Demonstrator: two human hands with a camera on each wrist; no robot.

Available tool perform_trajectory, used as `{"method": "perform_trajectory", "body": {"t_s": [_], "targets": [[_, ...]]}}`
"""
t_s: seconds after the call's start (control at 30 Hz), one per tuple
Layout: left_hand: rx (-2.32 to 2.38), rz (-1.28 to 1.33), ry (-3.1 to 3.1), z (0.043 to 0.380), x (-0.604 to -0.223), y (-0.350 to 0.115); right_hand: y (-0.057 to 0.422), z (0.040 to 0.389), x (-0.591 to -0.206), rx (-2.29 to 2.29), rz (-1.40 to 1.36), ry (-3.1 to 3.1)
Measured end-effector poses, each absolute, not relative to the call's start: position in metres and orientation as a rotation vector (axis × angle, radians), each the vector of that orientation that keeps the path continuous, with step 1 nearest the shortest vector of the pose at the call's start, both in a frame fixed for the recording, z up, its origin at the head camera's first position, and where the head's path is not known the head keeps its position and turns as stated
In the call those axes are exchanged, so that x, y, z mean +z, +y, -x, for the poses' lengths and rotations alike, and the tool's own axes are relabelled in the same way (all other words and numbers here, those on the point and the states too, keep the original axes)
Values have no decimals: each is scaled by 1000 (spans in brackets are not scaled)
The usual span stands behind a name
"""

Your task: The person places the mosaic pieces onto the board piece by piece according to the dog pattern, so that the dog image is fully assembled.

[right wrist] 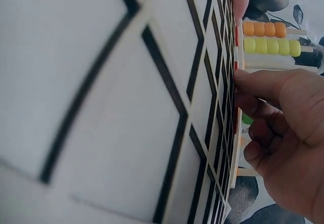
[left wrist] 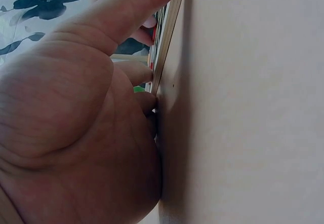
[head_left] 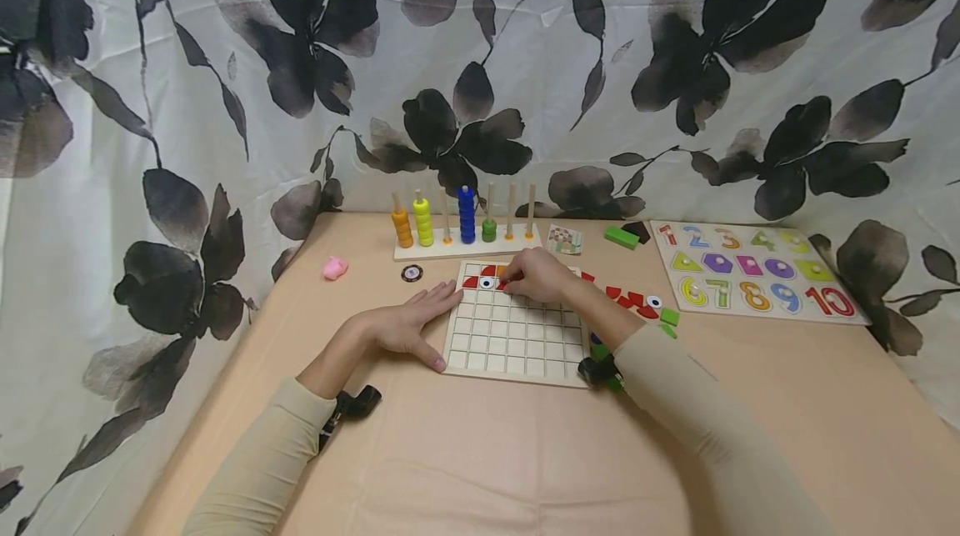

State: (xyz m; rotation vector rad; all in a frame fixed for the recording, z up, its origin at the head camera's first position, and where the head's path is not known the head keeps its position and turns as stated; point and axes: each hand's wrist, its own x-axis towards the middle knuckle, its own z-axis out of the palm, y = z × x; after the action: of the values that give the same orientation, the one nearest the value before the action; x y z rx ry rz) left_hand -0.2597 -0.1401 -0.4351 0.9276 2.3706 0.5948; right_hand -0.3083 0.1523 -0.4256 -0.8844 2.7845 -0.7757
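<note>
Has the grid board (head_left: 517, 344) flat on the table (head_left: 480, 453), close to its far edge, with the near side almost parallel to that edge, turned slightly so as to bring the right corner closer. Cannot tell a long axis; looks nearly square. Pinches a small red piece (head_left: 502, 284) in the right hand (head_left: 536, 276), with thumb and forefinger together on it, over the board near its far edge, slightly left of centre; cannot tell where the piece points under the fingertips. Rests the left hand (head_left: 405, 326) at the board's left edge, with fingers extended and thumb apart, reaching the near left corner. Has the bead stand (head_left: 442, 250) just beyond the far edge, loose pieces (head_left: 637, 303) beside the right edge, and the number board (head_left: 736, 290) well apart, towards the table's far right corner. Shows a broad stretch of tabletop before the grid board's near edge
</note>
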Motion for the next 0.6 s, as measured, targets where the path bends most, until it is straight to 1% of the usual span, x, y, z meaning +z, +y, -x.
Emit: {"method": "perform_trajectory", "body": {"t_s": [0.17, 0.3, 0.47, 0.6], "targets": [[591, -929, 2373, 259, -435, -140, 162, 305, -424, -852, 850, 2778], [595, -914, 2378, 259, -435, -141, 181, 299, -413, -959, 843, 2775], [606, -928, 2375, 258, -435, -141, 220, 285, -399, -1052, 821, 2811], [606, -935, 2376, 257, -435, -142, 261, 274, -394, -1133, 712, 2835]]}}
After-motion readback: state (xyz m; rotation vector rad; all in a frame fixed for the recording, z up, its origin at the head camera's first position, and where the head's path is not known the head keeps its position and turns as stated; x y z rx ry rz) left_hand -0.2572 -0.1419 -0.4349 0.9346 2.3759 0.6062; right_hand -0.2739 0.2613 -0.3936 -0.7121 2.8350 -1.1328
